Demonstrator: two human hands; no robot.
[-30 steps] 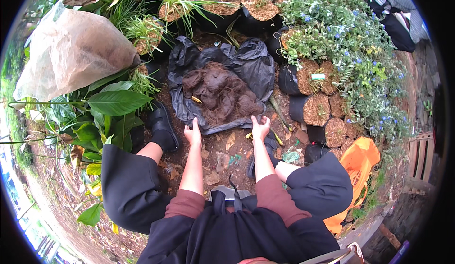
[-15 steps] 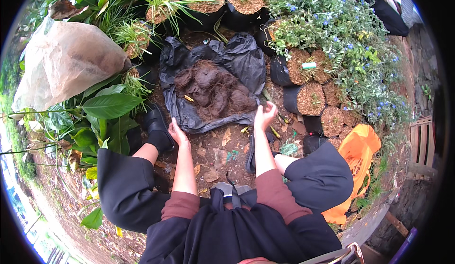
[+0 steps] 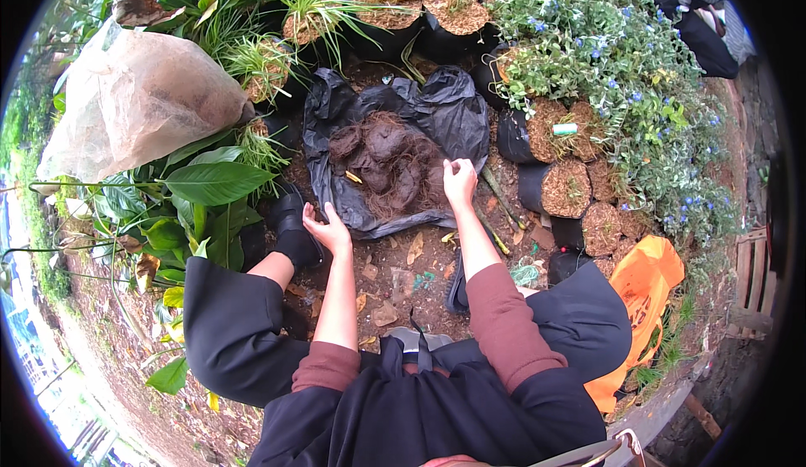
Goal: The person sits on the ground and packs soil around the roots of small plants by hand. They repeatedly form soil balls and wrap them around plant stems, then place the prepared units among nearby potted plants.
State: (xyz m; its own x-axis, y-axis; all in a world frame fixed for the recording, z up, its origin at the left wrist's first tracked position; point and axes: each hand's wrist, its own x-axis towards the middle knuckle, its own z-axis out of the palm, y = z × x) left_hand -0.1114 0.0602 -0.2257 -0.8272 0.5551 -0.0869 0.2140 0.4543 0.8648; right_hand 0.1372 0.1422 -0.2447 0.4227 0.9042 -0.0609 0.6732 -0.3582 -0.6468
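Observation:
A crumpled black plastic sheet (image 3: pixel 445 110) lies on the soil in front of me with a heap of dark brown fibrous clumps (image 3: pixel 382 165) on it. My left hand (image 3: pixel 327 230) hovers at the sheet's near left edge, palm up, fingers apart, holding nothing. Over the heap's right side, my right hand (image 3: pixel 459 180) has its fingertips pinched at the brown fibre next to the sheet's fold. I am squatting, black trousers and black boots (image 3: pixel 295 228) at either side.
A big translucent sack (image 3: pixel 138 102) lies at the left among broad green leaves (image 3: pixel 214 183). Potted grasses in black bags (image 3: pixel 457 14) stand behind, fibre-topped pots (image 3: pixel 567 188) and blue-flowered shrubs to the right. An orange bag (image 3: pixel 646 286) lies by my right knee.
My right hand has reached forward from the bare soil onto the heap's right side. My left hand has drifted left along the sheet's near edge.

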